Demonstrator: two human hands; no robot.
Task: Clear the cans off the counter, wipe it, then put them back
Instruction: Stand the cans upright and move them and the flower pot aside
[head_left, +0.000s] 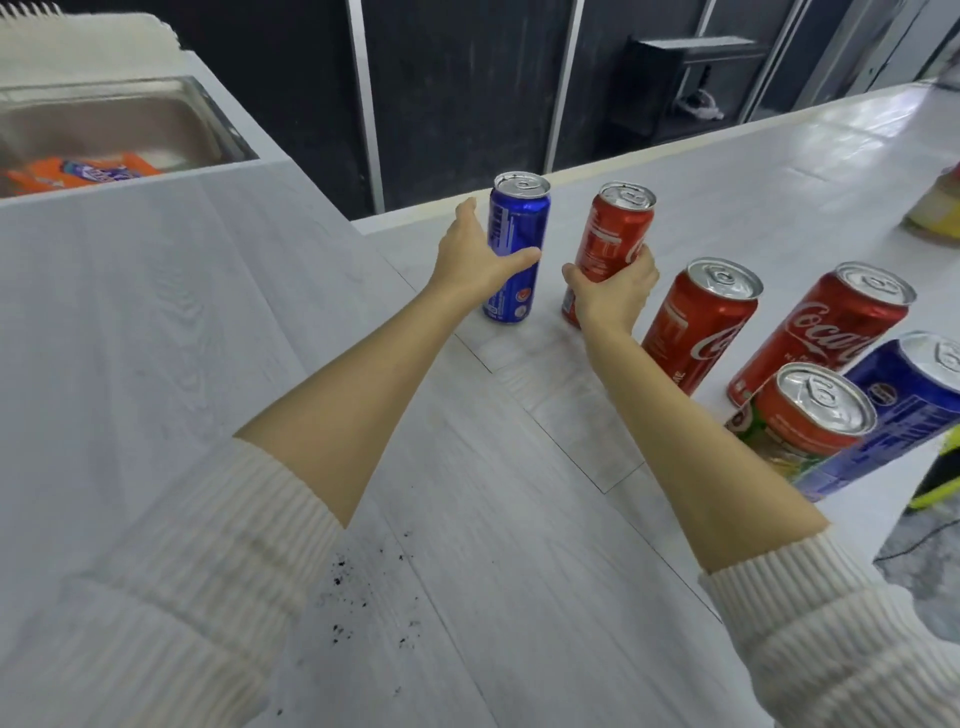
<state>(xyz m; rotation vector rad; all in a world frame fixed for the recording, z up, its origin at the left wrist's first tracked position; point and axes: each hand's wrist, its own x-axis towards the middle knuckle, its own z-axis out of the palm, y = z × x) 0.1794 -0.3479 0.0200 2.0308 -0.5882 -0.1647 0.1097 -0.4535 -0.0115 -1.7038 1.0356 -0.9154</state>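
At the middle of the tabletop (467, 519), near its far edge, my left hand (470, 260) wraps the blue can (517, 228), thumb across its front. The fingers of my right hand (613, 293) grip the red can (615, 234) just beside it. To the right, four more cans (701, 322) crowd against my right forearm. Dark crumbs (358, 597) dot the lower centre. At upper left, the sink (208, 119) holds an orange packet (83, 174).
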